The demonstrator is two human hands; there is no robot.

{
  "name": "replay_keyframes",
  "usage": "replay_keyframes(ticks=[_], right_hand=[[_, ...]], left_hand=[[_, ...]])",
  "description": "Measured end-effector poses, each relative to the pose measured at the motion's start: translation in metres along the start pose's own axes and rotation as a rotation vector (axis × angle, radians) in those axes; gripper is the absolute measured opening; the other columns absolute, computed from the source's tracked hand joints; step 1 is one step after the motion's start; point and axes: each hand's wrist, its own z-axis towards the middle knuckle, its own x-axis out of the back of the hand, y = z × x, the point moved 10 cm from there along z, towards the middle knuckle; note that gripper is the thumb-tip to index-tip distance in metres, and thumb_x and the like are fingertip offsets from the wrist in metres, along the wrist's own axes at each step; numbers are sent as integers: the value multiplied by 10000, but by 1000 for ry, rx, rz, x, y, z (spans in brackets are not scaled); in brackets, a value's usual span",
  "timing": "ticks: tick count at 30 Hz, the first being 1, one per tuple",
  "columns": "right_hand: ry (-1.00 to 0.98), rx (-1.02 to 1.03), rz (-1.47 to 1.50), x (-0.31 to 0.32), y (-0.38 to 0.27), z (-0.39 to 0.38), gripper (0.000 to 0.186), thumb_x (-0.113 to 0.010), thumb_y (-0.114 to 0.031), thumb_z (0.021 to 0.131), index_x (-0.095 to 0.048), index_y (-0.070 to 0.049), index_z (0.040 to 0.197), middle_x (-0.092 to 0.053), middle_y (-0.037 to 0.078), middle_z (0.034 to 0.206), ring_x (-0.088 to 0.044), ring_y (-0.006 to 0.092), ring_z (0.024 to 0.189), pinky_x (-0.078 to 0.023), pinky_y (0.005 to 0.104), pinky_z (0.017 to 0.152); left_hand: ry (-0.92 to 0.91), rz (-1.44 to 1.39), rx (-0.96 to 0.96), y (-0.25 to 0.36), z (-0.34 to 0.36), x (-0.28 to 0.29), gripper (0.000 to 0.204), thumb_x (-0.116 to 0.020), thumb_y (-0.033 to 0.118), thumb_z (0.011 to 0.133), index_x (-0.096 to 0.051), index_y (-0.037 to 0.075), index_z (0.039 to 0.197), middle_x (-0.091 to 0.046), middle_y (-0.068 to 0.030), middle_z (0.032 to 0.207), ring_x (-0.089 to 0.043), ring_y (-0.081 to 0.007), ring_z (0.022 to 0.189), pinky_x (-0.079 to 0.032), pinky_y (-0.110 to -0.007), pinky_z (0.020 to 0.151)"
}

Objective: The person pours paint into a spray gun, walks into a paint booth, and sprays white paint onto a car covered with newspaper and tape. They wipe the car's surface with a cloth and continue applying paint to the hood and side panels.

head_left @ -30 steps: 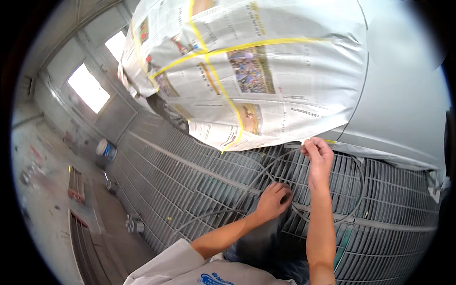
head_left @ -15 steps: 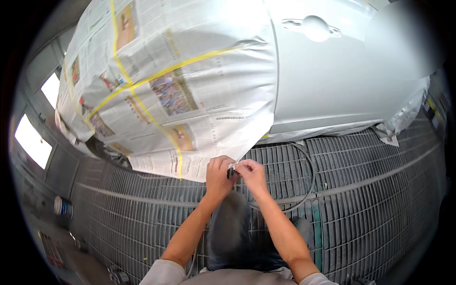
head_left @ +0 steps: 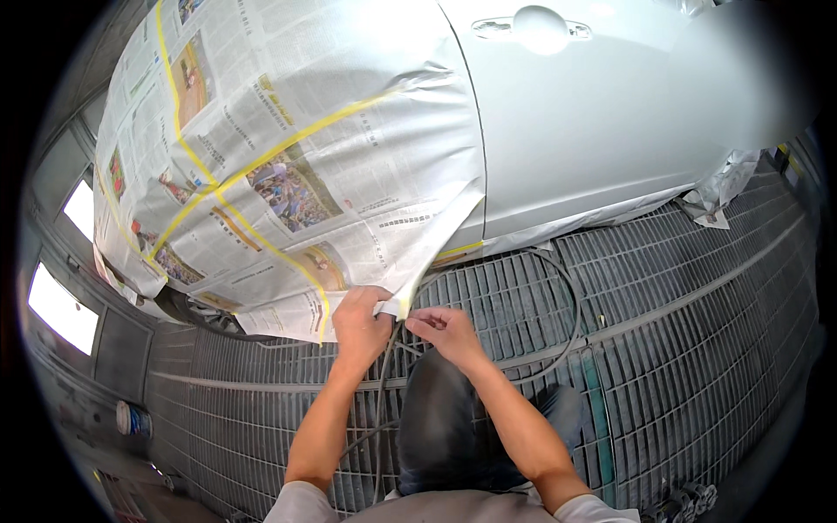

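Newspaper masking sheets (head_left: pixel 384 187), joined by yellow tape (head_left: pixel 288 139), cover the left part of a white car body. The lower right corner of the paper is drawn out from the car to a narrow point. My left hand (head_left: pixel 359 324) is closed on the paper's lower edge beside that point, with a small pale piece showing at its fingers; I cannot make out what it is. Thumb and fingers of my right hand (head_left: pixel 446 336) are pinched together at the tip of the corner. A silvery white car door (head_left: pixel 575 113) with its handle recess lies uncovered to the right.
Metal floor grating (head_left: pixel 663 305) spreads beneath the car and my knees. A dark hose (head_left: pixel 571 305) loops across it to the right of my hands. Crumpled masking film (head_left: pixel 728 187) hangs at the door's far lower right. A paint bucket (head_left: pixel 134 419) stands at the left.
My hands have moved slightly apart, and the left has shifted left. The paper corner is pulled off the sill, baring a yellow tape strip there. The view has turned a little.
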Motion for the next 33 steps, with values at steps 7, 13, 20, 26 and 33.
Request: replay_keyframes(ticks=[7, 13, 20, 26, 33], right_hand=[[101, -57, 219, 42, 13, -32, 307, -648, -182, 912, -646, 11, 1150, -691, 75, 974, -629, 115, 856, -498, 237, 740], [226, -171, 209, 101, 72, -77, 308, -645, -190, 909, -638, 2, 1150, -691, 77, 969, -632, 113, 842, -508, 247, 737], [433, -324, 216, 162, 141, -141, 279, -648, -200, 909, -644, -6, 1109, -692, 65, 932, -622, 93, 779, -500, 231, 685], [548, -409, 210, 200, 196, -186, 213, -646, -194, 912, -657, -33, 1051, -688, 52, 879, -617, 96, 714, -501, 237, 627], [606, -494, 158, 225, 239, -222, 215, -644, -196, 904, -658, -39, 1051, -695, 53, 865, -633, 103, 706, -526, 252, 619]], left_hand=[[118, 33, -46, 18, 34, 95, 183, -616, -78, 690, -656, 30, 832, -676, -121, 838, -648, -273, 775, -508, -351, 717], [140, 50, -44, 42, 68, 182, 38, -661, -34, 782, -644, -19, 812, -645, -55, 779, -582, -133, 736, -464, -263, 706], [162, 104, -5, 42, 89, 269, 50, -665, 4, 808, -623, -22, 817, -605, -11, 762, -529, -97, 745, -426, -242, 726], [179, 147, 60, 0, 96, 349, 80, -673, 72, 861, -666, 13, 913, -623, -6, 812, -544, -88, 772, -428, -242, 759], [402, 256, 151, -83, 88, 476, 463, -718, 353, 838, -671, -9, 1124, -686, -111, 999, -601, -211, 988, -360, -385, 1025]])
